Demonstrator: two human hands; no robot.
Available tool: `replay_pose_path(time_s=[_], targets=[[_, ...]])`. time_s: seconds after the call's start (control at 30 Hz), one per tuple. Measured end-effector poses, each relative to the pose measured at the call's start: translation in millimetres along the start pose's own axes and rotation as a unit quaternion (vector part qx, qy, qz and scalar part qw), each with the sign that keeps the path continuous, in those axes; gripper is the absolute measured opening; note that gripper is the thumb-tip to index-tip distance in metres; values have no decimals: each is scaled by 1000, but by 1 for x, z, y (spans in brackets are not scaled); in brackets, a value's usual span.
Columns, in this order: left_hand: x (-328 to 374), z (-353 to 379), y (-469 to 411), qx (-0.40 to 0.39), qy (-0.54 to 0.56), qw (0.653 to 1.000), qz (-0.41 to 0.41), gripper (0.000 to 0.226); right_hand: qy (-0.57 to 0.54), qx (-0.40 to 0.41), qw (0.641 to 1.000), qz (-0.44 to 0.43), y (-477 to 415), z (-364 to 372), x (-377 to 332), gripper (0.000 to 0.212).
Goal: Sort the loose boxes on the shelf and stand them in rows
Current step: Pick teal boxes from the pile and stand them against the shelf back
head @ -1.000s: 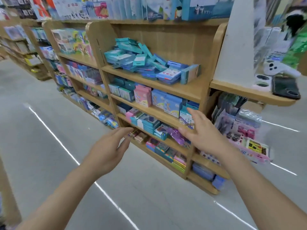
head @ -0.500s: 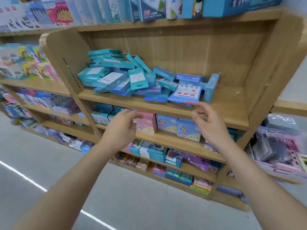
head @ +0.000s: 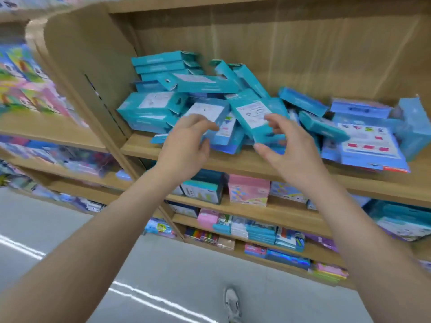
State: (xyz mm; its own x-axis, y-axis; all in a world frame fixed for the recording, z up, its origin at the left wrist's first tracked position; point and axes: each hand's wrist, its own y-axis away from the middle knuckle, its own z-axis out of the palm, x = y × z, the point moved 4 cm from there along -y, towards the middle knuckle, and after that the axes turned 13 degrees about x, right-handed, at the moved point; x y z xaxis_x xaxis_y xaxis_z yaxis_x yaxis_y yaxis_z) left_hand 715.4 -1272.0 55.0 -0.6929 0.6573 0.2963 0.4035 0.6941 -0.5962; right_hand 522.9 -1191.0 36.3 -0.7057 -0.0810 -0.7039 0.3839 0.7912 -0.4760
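A loose heap of flat teal boxes (head: 200, 83) and light blue boxes (head: 368, 141) lies on the upper wooden shelf (head: 256, 163). My left hand (head: 186, 145) reaches into the heap. Its fingers curl over the front edge of a teal box with a white label (head: 210, 110), with the thumb below it. My right hand (head: 289, 150) arches over the lower end of a tilted teal box (head: 250, 113). The fingertips touch its label and the thumb sits at its lower corner, spread wide. One light blue box (head: 414, 127) stands upright at the far right.
The shelf's side panel (head: 86, 73) rises left of the heap. Lower shelves hold rows of pink boxes (head: 248, 191) and blue ones. A neighbouring shelf unit (head: 42, 134) stands to the left. Grey floor and my shoe (head: 232, 304) lie below.
I have stepped closer to the shelf. Both hands rose from below the shelf edge into the heap of teal boxes, and the left now grips one.
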Motion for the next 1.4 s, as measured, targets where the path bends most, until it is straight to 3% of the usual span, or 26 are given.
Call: replay_pose_path(time_s=[0.2, 0.3, 0.4, 0.47, 0.67, 0.87, 1.03, 1.17, 1.3, 1.4], targets=[[-79, -9, -55, 63, -6, 998, 31, 35, 38, -42, 996, -62, -54, 83, -43, 69], [-122, -18, -79, 72, -6, 997, 7, 41, 50, -70, 993, -78, -77, 121, -67, 76], [-171, -10, -96, -25, 48, 998, -33, 56, 94, -48, 991, -83, -95, 151, -84, 83], [-200, 2, -100, -130, 81, 987, -44, 82, 152, -21, 985, -83, -102, 169, -96, 87], [-239, 30, -108, -234, -50, 966, 94, 110, 267, 47, 961, -58, -98, 209, -127, 83], [-237, 32, -96, -161, -59, 972, 163, 98, 404, 88, 910, 40, -62, 221, -152, 95], [-234, 25, -91, -155, -36, 964, 216, 88, 417, 2, 882, 218, -28, 208, -135, 103], [-235, 11, -90, -78, -9, 967, 243, 74, 435, 61, 878, 192, -23, 203, -127, 72], [-235, -18, -99, 44, 109, 967, 228, 58, 434, 116, 877, 170, -25, 204, -136, 52], [-232, -51, -97, 101, 227, 943, 222, 52, 304, 259, 900, 174, -29, 197, -145, 36]])
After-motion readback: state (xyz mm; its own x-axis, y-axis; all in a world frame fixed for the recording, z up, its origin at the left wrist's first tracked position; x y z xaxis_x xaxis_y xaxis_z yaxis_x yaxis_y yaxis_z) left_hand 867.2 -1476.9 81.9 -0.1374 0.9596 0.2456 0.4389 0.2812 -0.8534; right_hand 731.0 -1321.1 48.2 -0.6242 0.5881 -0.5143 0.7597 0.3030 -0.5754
